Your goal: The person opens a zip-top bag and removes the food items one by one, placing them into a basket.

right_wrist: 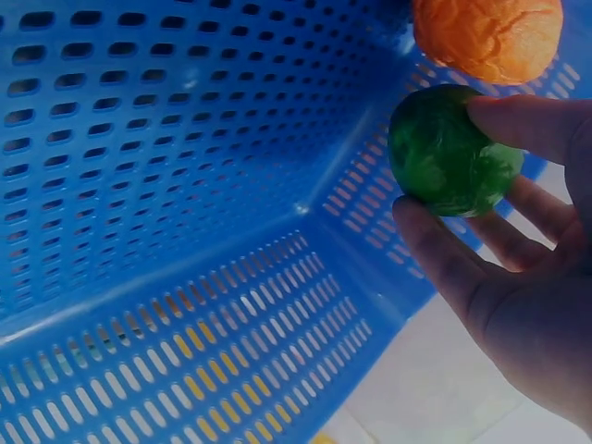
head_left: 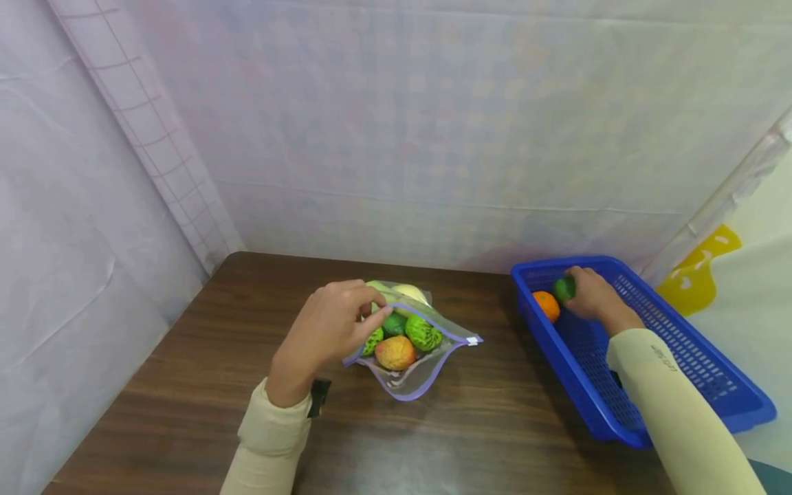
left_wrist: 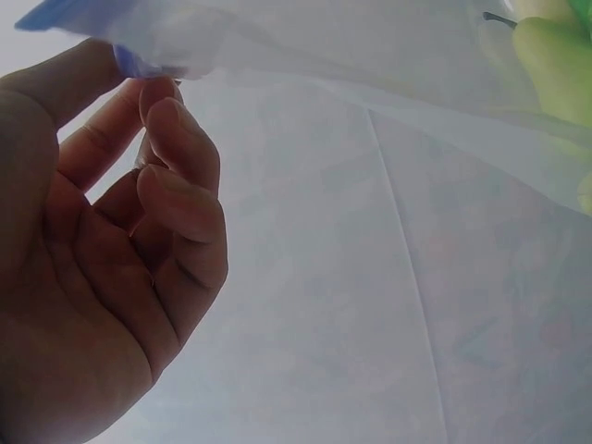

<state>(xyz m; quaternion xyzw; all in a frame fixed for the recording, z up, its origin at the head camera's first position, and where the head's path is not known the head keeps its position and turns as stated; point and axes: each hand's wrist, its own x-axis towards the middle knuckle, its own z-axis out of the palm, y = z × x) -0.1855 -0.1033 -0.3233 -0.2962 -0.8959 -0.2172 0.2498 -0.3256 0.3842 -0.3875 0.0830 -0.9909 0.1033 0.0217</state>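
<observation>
My left hand [head_left: 331, 320] pinches the purple-edged mouth of a clear zip bag [head_left: 436, 359] between thumb and fingers. Inside the bag are a yellow-red fruit [head_left: 395, 353], bumpy green fruits [head_left: 423, 333] and a smooth dark green one [head_left: 394, 324]. A pale green pear [left_wrist: 555, 79] shows through the plastic in the left wrist view. Over at the right, my right hand [head_left: 595, 297] grips a round, glossy green fruit [right_wrist: 449, 153] between thumb and fingers, within the blue basket [head_left: 559, 368]. An orange [head_left: 547, 306] lies beside that fruit.
Under the bag and basket is a dark wood table [head_left: 204, 357]. White cloth walls [head_left: 402, 137] stand behind and to the left. A yellow cut-out shape [head_left: 693, 285] hangs just beyond the basket's right side. The bag's white slider [head_left: 473, 341] sits at its right corner.
</observation>
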